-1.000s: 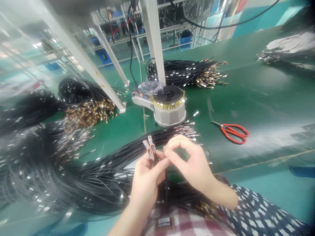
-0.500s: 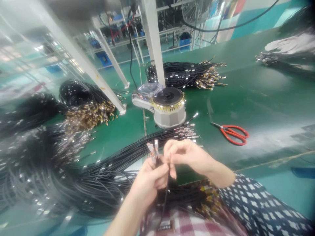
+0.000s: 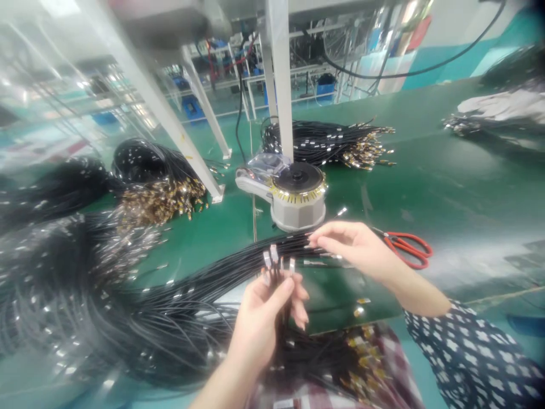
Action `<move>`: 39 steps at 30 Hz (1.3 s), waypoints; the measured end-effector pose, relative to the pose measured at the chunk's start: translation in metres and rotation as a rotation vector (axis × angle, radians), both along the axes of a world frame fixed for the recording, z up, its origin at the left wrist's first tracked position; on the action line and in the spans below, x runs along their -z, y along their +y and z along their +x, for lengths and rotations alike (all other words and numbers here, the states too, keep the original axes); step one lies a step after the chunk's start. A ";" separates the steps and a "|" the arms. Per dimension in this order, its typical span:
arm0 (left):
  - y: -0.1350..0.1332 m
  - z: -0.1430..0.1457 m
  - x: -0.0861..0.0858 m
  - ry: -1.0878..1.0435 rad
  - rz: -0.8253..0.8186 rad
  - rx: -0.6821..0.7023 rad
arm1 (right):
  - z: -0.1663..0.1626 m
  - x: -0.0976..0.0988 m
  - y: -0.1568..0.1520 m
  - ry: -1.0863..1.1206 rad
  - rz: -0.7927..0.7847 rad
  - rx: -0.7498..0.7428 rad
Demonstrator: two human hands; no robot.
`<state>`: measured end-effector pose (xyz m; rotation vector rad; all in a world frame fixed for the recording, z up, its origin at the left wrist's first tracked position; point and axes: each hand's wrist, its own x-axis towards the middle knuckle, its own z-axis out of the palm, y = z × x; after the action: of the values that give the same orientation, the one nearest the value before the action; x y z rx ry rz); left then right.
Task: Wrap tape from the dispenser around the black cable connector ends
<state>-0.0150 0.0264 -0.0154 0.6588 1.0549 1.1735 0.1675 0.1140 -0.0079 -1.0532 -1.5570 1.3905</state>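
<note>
My left hand [image 3: 266, 318] is closed round a small bunch of thin black cables [image 3: 279, 267], their metal-tipped ends sticking up above my thumb. My right hand [image 3: 355, 245] has reached forward to the row of cable ends [image 3: 317, 241] lying on the green table in front of the tape dispenser [image 3: 296, 193]. Its fingertips pinch at one of those ends, touching the row. More black cables [image 3: 170, 318] run from the row down and left under my left hand.
Red-handled scissors [image 3: 406, 247] lie just right of my right hand. Bundles of black cables with gold terminals [image 3: 157, 196] lie at the left, and another bundle [image 3: 340, 142] behind the dispenser. White frame legs [image 3: 281, 85] stand on the green table [image 3: 447, 187].
My right hand left the bunch held in my left hand and reached forward to the cable ends on the table. The left hand kept its grip and now holds one more tip.
</note>
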 end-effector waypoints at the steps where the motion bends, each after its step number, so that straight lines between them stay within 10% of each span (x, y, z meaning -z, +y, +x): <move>1: 0.000 0.000 0.000 0.006 -0.006 -0.027 | 0.003 0.001 0.008 0.004 0.005 0.111; 7: 0.000 0.000 0.000 0.040 -0.046 -0.110 | 0.024 0.000 0.074 -0.070 0.097 0.570; 16: -0.003 0.004 -0.003 0.038 -0.068 -0.164 | 0.009 -0.008 0.127 -0.179 -0.089 0.415; 24: -0.001 0.003 -0.004 0.043 -0.090 -0.168 | 0.009 -0.016 0.116 -0.121 0.186 0.591; 39: -0.001 0.001 -0.006 0.031 -0.053 -0.152 | -0.003 -0.023 0.095 -0.046 0.239 0.609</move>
<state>-0.0137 0.0251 -0.0098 0.5649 1.1747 1.2655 0.1649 0.2092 0.0147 -1.2736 -1.2425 0.7517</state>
